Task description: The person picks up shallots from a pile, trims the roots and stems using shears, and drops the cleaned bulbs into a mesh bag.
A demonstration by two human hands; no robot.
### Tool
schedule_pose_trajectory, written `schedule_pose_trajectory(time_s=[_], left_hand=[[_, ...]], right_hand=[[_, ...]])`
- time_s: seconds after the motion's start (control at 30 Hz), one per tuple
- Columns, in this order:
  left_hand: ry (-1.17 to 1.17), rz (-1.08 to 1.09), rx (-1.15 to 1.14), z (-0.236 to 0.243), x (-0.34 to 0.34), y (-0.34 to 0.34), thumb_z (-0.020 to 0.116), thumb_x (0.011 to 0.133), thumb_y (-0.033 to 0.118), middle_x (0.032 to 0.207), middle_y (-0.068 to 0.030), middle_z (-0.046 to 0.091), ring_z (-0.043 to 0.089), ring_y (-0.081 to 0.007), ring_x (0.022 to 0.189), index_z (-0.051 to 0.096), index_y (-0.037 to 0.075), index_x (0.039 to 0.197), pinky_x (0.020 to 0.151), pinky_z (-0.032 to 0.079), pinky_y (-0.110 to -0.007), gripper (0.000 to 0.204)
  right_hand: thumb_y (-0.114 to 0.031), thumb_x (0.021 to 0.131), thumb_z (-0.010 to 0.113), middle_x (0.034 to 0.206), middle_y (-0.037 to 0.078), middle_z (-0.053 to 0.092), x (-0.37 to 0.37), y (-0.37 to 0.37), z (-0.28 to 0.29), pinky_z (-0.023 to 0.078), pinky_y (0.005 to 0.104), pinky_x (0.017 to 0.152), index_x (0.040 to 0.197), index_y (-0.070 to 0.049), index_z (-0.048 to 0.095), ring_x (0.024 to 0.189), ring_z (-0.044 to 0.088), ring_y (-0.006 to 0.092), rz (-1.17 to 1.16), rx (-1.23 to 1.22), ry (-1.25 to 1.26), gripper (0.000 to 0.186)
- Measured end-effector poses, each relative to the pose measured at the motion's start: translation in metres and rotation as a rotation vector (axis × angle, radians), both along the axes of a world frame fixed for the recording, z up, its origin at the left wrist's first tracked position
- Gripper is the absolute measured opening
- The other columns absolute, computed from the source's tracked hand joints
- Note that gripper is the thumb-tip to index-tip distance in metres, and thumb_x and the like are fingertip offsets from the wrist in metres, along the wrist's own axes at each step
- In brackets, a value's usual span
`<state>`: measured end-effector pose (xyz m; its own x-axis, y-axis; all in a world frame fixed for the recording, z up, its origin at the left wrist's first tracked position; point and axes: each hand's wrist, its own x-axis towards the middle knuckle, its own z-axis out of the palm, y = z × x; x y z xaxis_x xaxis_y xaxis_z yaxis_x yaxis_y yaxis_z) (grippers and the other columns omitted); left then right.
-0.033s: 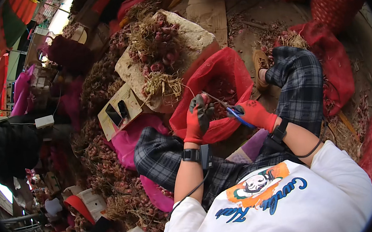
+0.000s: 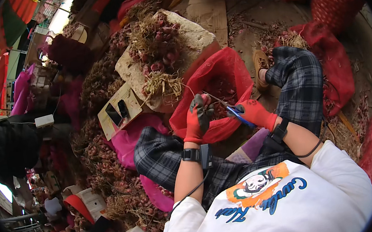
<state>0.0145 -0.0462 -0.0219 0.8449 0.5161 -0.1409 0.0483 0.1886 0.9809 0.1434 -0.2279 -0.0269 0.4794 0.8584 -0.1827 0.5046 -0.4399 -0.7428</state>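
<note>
My left hand (image 2: 198, 118), in a red glove with dark palm and fingers, is closed on a small reddish onion (image 2: 205, 98). A thin dry stalk rises from beside it. My right hand (image 2: 255, 113), gloved in red, grips blue-handled scissors (image 2: 240, 116). Their blades point up and left, with the tips close to the onion. Both hands are over the near rim of an open red mesh bag (image 2: 235, 67), which holds reddish bits inside. Beyond, a bunch of dry-stalked onions (image 2: 157, 41) lies on a pale stone slab (image 2: 197, 34).
Piled onions (image 2: 109, 170) spread along my left. A board (image 2: 132, 97) bearing two phones stands beside the slab. Full red mesh bags (image 2: 335, 0) are at the far right, and a slack red bag (image 2: 335, 60) lies past my right knee. Pink mesh (image 2: 127, 141) lies by my left knee.
</note>
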Motion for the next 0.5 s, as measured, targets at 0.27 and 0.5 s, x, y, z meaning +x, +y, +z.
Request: schedule_pose_trajectory(time_s=[0.27,0.5], left_hand=[[0.305,-0.078,-0.26,0.006,0.003,-0.007,0.041,0.094,0.048,0.077,-0.0039,0.062,0.055,-0.0089,0.061,0.058,0.004,0.092,0.051,0.041,-0.02,0.048],[-0.055,-0.142,0.43,-0.021,-0.003,-0.008,0.054,0.086,0.015,0.092,-0.0073,0.065,0.061,-0.0134,0.074,0.06,0.001,0.095,0.063,0.048,-0.025,0.018]], right_hand=[[-0.009,0.082,0.065,0.094,0.004,0.062,0.004,0.034,0.019,0.048,0.0223,0.069,0.112,0.001,0.054,0.081,0.06,0.0087,-0.176,0.512,0.922,0.033],[-0.007,0.077,0.068,0.093,0.005,0.063,-0.005,0.048,-0.003,0.049,0.0246,0.08,0.107,-0.002,0.057,0.085,0.06,0.0103,-0.304,0.641,0.912,0.032]])
